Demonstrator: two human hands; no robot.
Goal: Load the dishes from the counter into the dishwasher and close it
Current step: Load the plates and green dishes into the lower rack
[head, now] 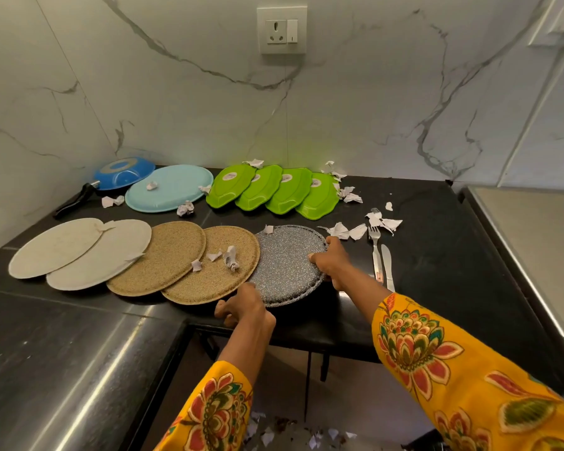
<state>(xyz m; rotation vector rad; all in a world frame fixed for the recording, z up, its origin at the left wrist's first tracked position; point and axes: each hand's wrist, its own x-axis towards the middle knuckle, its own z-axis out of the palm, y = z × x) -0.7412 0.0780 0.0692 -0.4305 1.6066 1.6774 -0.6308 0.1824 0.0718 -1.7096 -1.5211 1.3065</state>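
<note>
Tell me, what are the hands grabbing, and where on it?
Both hands hold the grey speckled plate by its rim: the right hand on its right edge, the left hand on its near-left edge.

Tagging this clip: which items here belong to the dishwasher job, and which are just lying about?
Job: grey plate held by left hand and right hand; tan plates; white plates; green plates; blue platter; pan; fork; knife.
Lying about: paper scraps; socket.
</note>
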